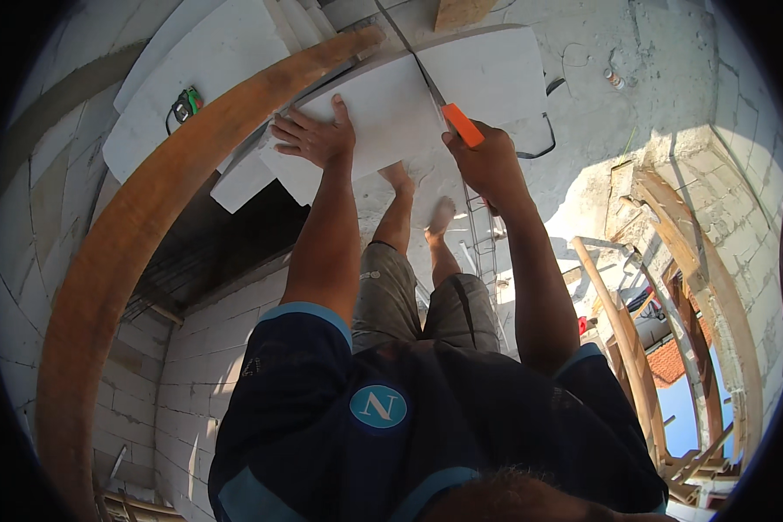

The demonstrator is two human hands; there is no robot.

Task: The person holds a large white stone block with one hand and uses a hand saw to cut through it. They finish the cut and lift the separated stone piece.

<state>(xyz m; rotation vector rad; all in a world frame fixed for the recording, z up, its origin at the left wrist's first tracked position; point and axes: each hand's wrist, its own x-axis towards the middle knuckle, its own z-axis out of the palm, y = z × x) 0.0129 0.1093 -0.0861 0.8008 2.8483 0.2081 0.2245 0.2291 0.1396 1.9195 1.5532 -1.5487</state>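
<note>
A long pale block [383, 117], white-grey and flat-faced, lies across the upper middle in front of me. My left hand [320, 137] lies flat on its left part, fingers spread, thumb pointing away from me. Closed around the grip of a handsaw [463, 125] with an orange handle is my right hand [487, 163]. The saw's narrow dark blade runs away from me across the block and leaves the top of the view. How deep the blade sits in the block I cannot tell. My bare feet stand below the block's near edge.
A curved-looking wooden beam [139, 235] passes close on my left. Behind it, a green and black tape measure [187, 104] rests on more pale blocks [226, 52]. A dark opening [226, 244] lies below left. A wire rebar frame [481, 235] and timber planks [613, 339] are to the right.
</note>
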